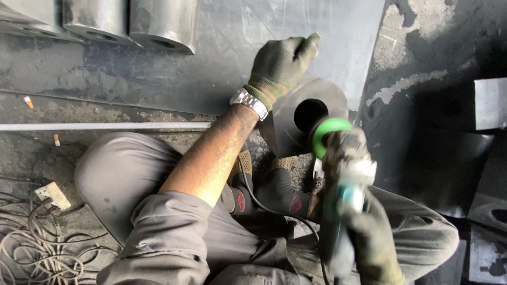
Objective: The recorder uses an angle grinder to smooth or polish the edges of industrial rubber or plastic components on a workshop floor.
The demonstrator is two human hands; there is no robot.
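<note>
Metal disc (288, 124) stands under the gloved left hand (280, 66), fingers curled over its edge; right hand (369, 232) wraps tight around the grinder (343, 169).

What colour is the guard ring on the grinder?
Bright green guard ring, seen in the head view.

Light: dim overall, soft daylight from the upper part of the frame; no hard-edged shadows.
Brightest area: metal sheet (327, 37) at top centre, with a pale sheen and faint scratch glints.
Glare: mild highlights on the cylinders (105, 21) at upper left and on the watch (249, 101).
Darkest area: right third of the frame, near black, detail lost.
Blur: grinder (343, 174) and right hand (369, 237) at lower right smeared by motion.
Sharpest: left hand (280, 66) and forearm, centre.
Distortion: slight wide-angle bowing at the edges.
</note>
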